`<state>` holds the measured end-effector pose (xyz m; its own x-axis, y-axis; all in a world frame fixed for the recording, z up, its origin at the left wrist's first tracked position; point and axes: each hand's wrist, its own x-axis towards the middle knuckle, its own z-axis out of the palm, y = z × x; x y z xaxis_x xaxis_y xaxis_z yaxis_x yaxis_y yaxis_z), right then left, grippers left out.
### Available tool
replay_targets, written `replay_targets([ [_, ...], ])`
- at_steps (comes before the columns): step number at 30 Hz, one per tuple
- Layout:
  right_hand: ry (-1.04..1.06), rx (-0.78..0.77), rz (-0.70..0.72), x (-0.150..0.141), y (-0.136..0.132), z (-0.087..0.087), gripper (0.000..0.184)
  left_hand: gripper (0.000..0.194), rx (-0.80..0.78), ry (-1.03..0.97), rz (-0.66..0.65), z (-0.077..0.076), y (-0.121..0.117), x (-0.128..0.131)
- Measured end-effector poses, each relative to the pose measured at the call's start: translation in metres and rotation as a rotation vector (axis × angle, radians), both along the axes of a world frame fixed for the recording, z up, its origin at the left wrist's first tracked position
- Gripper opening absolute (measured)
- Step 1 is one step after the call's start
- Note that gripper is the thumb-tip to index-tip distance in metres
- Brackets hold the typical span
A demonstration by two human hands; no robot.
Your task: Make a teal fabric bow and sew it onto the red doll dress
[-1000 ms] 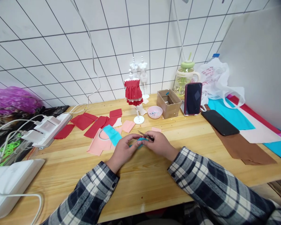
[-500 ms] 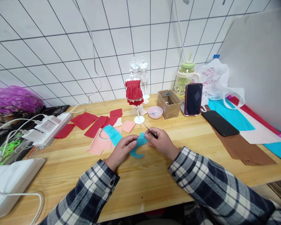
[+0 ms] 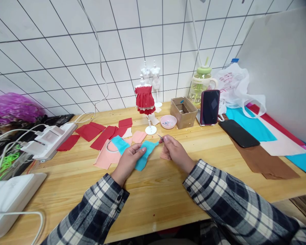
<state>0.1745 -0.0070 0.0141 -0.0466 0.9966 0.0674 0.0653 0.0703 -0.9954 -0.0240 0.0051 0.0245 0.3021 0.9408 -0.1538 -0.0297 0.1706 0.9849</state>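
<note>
My left hand [image 3: 129, 160] is closed on a turquoise piece of crinkled, crepe-like paper [image 3: 145, 153], pinched between thumb and fingers above the table. The paper's narrow end stretches right to the fingertips of my right hand [image 3: 174, 151]. That hand is closed around a slim pointed tool [image 3: 160, 136], its metal tip showing past the fingers and most of it hidden. A pleated salmon piece [image 3: 165, 153] lies below the right fingers. Beside my left hand, another turquoise strip [image 3: 120, 144] rests across a ring and salmon sheets [image 3: 104, 159].
Behind the hands stands a small dress form in a red ruffled dress [image 3: 145, 98]. A pink bowl of beads [image 3: 168, 121], a cardboard box [image 3: 187, 119] and a propped phone [image 3: 209, 108] are to its right. Red pieces [image 3: 103, 137] lie left; a black phone [image 3: 239, 133] lies on brown sheets.
My left hand has moved slightly left and the turquoise paper is now drawn out between the hands. The tool in my right hand has turned, leaving mostly its tip visible.
</note>
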Motion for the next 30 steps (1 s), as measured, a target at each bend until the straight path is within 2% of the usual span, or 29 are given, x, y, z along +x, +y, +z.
replay_targets([
  [5, -0.302, 0.004, 0.164, -0.0024, -0.0052, 0.0013, 0.039, 0.045, 0.006, -0.153, 0.092, 0.0012, 0.0064, -0.0035],
  [11, -0.559, 0.067, 0.213, -0.0028, -0.0077, 0.006, 0.043, 0.047, 0.06, -0.034, 0.079, -0.0034, 0.0055, -0.0035],
  [24, -0.511, 0.045, 0.266, -0.0056, -0.0084, 0.004, 0.043, 0.049, 0.137, 0.104, 0.006, -0.0037, 0.0039, -0.002],
  [30, -0.606, 0.048, 0.226, -0.0042, -0.008, 0.0049, 0.04, 0.056, 0.112, 0.071, 0.074, -0.0043, 0.0048, -0.0026],
])
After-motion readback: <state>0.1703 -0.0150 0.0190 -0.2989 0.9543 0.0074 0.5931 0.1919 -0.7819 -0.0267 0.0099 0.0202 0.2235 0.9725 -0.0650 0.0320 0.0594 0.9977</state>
